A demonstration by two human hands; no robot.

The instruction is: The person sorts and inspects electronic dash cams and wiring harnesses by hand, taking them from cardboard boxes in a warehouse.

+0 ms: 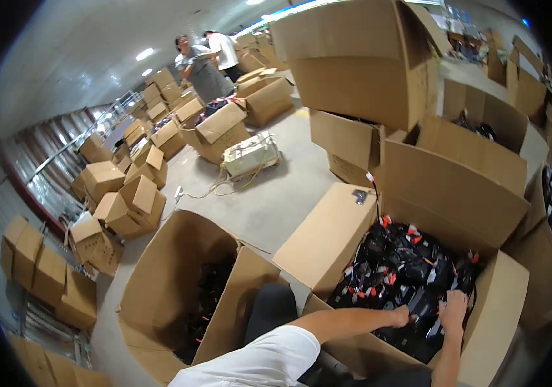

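A large open cardboard box (503, 316) in front of me is filled with black plastic parts (411, 258) that have wires and red and white connectors. My left hand (402, 316) reaches into it, fingers curled at the near end of a black block-shaped part (423, 303). My right hand (453, 308), closed with bent fingers, is just right of that part, over the heap. Whatever lies in its fingers is too small or hidden to name. One wire with a white connector (371, 177) sticks up at the box's far left corner, beside a small dark piece (360, 197) on the flap.
Left of my knee stands another open box (160, 290) with black parts inside. Tall stacked cartons (353, 71) rise beyond the working box. A pale machine with a cable (250, 155) sits on the floor. Two people (205, 68) stand among boxes far off.
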